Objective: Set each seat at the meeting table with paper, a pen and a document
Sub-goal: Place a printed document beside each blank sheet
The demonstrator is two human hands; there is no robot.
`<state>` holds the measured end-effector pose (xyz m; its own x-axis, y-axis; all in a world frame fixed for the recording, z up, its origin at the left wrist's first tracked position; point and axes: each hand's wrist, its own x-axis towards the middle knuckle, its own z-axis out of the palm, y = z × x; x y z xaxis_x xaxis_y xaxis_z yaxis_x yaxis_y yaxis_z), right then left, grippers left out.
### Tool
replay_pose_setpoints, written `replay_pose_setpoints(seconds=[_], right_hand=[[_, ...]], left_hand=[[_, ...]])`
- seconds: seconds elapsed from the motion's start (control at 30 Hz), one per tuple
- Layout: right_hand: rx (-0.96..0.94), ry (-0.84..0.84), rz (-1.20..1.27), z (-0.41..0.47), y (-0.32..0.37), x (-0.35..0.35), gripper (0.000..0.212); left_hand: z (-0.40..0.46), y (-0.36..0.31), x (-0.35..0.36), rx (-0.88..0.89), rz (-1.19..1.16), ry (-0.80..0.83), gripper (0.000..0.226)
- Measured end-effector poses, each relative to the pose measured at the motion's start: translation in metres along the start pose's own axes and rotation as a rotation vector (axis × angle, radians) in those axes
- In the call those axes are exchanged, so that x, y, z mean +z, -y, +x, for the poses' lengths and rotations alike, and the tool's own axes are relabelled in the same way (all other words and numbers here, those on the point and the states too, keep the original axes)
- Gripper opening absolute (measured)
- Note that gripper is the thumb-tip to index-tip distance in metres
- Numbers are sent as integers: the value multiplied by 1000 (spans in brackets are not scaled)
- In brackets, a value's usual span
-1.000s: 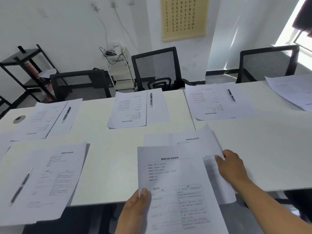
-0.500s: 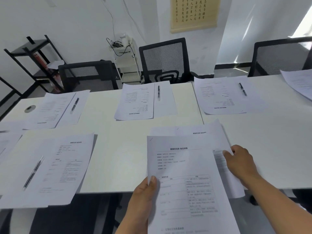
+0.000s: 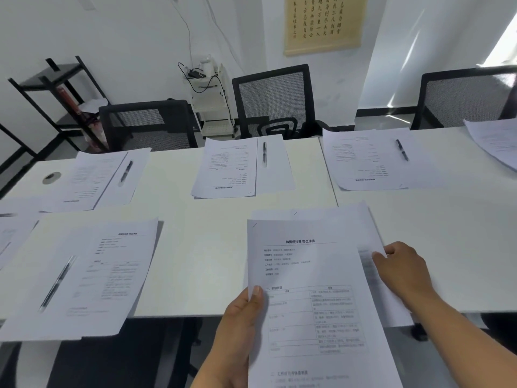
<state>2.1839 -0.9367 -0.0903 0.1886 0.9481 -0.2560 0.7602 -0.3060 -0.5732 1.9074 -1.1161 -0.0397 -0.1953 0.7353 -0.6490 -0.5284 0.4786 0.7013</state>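
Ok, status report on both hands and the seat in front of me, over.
Left hand pinching printed document. Right hand on sheets on table. No pen here yet. Nothing in the way.

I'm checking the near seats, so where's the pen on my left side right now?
The pen lies on the papers at the near left seat, left of the document in the left hand.

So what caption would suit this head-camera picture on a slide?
Left hand holds a printed document while right hand places sheets at a seat lacking a pen.
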Motion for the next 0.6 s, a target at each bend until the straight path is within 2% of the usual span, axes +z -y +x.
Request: replay_pose_setpoints(seconds=[0.03, 0.1, 0.17, 0.33, 0.4, 0.47, 0.6], right_hand=[[6, -5, -12, -3, 1, -2, 18], [10, -27, -44, -8, 3, -6, 38], [2, -48, -31, -15, 8, -12, 42], [-109, -26, 145, -47, 35, -30, 20], [-117, 32, 255, -65, 47, -43, 30], [-119, 90, 355, -87, 56, -57, 51], [-108, 137, 551, -125, 73, -85, 57]], left_hand=[[-1, -1, 1, 8, -3, -3, 39], [-3, -2, 2, 12, -11, -2, 40], [-8, -6, 4, 9, -18, 7, 39], [-23, -16, 11, 10, -37, 24, 35], [-31, -20, 15, 15, -40, 41, 35], [-40, -24, 20, 26, -37, 48, 36], [-59, -33, 29, 62, -9, 63, 37]])
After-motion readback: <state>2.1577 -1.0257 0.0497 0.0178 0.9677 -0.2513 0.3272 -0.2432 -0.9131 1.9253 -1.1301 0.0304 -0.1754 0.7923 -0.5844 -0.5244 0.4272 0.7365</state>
